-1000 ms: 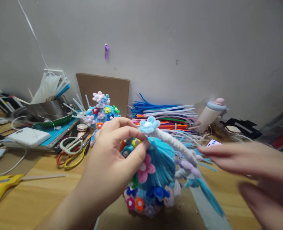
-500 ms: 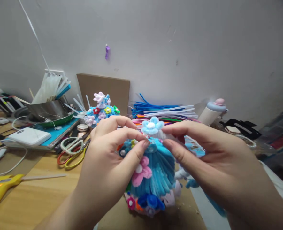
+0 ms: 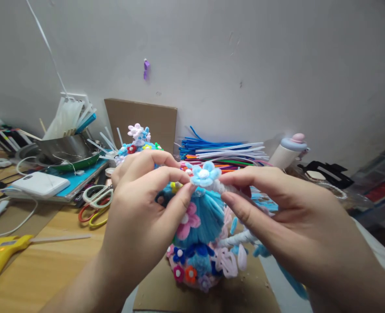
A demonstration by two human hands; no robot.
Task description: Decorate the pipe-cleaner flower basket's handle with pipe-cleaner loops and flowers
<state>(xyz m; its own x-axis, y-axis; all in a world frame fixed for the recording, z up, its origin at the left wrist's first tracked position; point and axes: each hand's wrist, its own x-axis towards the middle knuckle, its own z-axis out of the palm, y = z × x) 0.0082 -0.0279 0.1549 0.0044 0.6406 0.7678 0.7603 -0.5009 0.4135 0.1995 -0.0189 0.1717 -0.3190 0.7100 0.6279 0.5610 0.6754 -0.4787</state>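
Note:
Between my hands is a light blue pipe-cleaner flower (image 3: 204, 174) with a white centre, on a white wrapped stem. My right hand (image 3: 287, 213) pinches this stem just behind the petals with thumb and forefinger. My left hand (image 3: 147, 208) is closed, thumb and forefinger meeting beside the left petals at the top of a blue pleated pipe-cleaner piece (image 3: 207, 219); its other fingers are partly hidden. A pink flower (image 3: 189, 221) sits on that piece. Below is a round base (image 3: 195, 269) covered in small coloured flowers. A pale wrapped stem (image 3: 238, 239) sticks out to the right.
Cardboard (image 3: 205, 300) lies under the work. A yellow glue gun (image 3: 6, 256), scissors (image 3: 97, 196) and a white power bank (image 3: 40, 184) are on the left. Behind stand another flowered piece (image 3: 137, 141), bundled pipe cleaners (image 3: 218, 148) and a bottle (image 3: 288, 150).
The blue pleated piece and my left hand have shifted slightly left. The light blue flower has dropped a little and tilted, now closer to my left fingertips. More of the flowered base shows.

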